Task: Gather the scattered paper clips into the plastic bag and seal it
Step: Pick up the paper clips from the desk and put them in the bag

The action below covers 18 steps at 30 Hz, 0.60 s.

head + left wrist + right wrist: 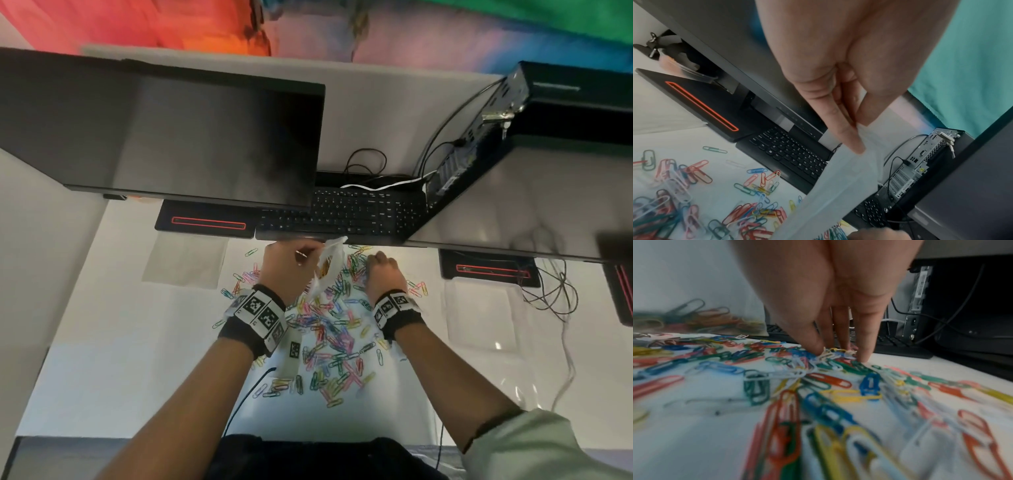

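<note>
Many coloured paper clips lie scattered on the white desk, also spread across the right wrist view. My left hand pinches the rim of a clear plastic bag between thumb and fingers and holds it up above the pile; the bag hangs down from that pinch, with some clips inside it. My right hand reaches down into the far part of the pile, its fingertips closing on a small bunch of clips against the desk.
A black keyboard lies just beyond the clips under a dark monitor. A second monitor and a small computer case with cables stand at right. A sheet of paper lies at left.
</note>
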Available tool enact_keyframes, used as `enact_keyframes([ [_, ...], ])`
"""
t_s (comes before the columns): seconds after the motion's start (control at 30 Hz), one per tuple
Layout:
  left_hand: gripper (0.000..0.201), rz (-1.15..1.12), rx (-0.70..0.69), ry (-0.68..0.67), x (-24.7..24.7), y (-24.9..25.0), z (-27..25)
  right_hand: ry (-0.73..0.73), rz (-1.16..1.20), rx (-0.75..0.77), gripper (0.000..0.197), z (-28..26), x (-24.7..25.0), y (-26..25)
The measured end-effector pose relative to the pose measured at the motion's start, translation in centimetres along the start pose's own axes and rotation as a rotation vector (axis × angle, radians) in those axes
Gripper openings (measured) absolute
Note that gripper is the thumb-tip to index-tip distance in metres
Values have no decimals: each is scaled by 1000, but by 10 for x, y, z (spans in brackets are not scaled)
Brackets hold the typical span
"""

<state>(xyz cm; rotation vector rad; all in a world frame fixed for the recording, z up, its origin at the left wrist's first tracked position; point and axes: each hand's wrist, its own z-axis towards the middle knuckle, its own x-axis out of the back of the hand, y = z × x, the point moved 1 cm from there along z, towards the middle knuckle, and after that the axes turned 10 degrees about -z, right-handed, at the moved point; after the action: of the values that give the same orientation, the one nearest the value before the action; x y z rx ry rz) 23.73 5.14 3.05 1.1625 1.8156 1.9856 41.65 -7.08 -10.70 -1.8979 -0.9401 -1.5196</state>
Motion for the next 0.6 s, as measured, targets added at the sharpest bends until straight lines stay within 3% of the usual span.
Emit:
enact_keyframes([
  [0.1, 13, -13, 16, -7, -4, -4, -1, 18, -21, 34, 21, 5, 14, 5],
  [0.23, 13, 2, 13, -20, -8, -4, -3, -11, 201, -95, 17, 9, 30, 24],
  [0.33, 14, 12, 11, -30, -10, 1, -4, -29, 561, -372, 6, 1, 36, 46],
  [0.4, 15, 23, 12, -52, -12, 5, -4, -107, 817, -505, 10, -9, 39, 56],
  [0.5, 16, 68, 3, -96, -18, 13, -4, -221, 1363, -553, 19, -29, 61, 59],
  [0.6, 16, 83, -8, -126, -30, 22, -5, -262, 1881, -494, 23, -51, 93, 52],
])
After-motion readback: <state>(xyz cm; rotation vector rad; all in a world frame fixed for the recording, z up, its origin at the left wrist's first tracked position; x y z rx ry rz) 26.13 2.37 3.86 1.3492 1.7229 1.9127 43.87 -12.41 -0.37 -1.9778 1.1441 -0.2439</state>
